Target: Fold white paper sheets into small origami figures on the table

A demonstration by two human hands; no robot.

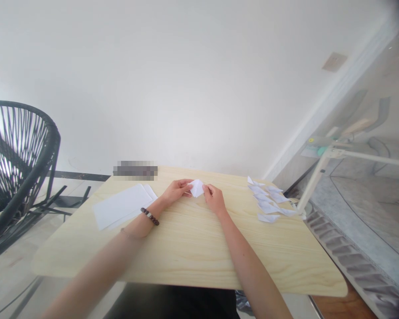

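Observation:
Near the middle of the table's far half, a small piece of folded white paper (197, 188) is held up between both hands. My left hand (177, 191) grips its left edge, thumb in front and fingers partly behind. At its right corner, my right hand (214, 198) pinches the paper between thumb and curled fingers. A beaded bracelet is on my left wrist. To the left lie flat white paper sheets (119, 207), partly overlapping. Several folded white paper pieces (266, 207) with pointed ends rest in rows on the right.
The pale wooden table (186, 252) stands against a white wall. A blurred-out dark object (135, 170) sits at its far left edge. There is a dark woven chair (20, 164) on the left and a white metal frame (314, 184) at the right.

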